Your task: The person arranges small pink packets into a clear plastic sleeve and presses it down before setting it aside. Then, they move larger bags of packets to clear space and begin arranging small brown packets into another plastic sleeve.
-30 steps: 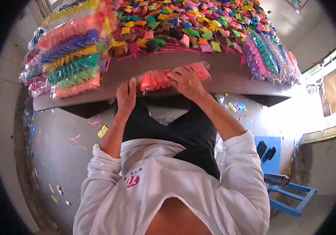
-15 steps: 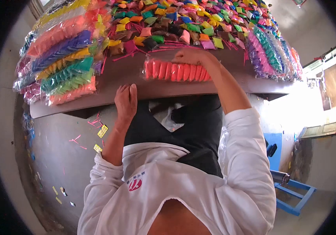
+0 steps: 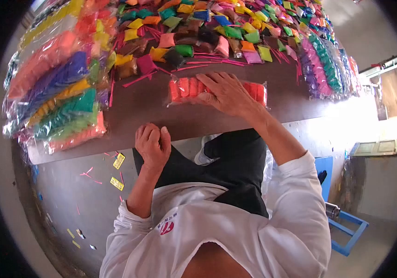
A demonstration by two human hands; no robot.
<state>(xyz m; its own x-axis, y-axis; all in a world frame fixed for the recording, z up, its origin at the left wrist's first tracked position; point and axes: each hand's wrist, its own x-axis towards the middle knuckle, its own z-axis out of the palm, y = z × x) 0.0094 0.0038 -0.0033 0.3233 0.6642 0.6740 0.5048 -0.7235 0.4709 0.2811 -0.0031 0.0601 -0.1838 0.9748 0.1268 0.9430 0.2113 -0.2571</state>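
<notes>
A long clear bag packed with a row of red pouches [image 3: 255, 91] lies near the front of the brown table. My right hand [image 3: 226, 95] rests on top of it, fingers stretched toward its far edge and thumb pointing left across the pouches. Part of the bag is hidden under that hand. At the table's front edge, left of the bag and apart from it, my left hand [image 3: 153, 142] is curled into a loose fist with the thumb up. Nothing shows in its fingers.
Stacked bags of coloured pouches [image 3: 64, 104] stand at the left, more bags [image 3: 323, 67] at the right. Loose small pouches [image 3: 207, 34] cover the back, with pink strips [image 3: 214, 60] before them. Yellow labels [image 3: 117, 184] lie on the floor; a blue stool [image 3: 351, 231] stands right.
My right hand has moved from the far edge of the red bag to spread across its top. My left hand stays curled at the table edge. The view has shifted slightly.
</notes>
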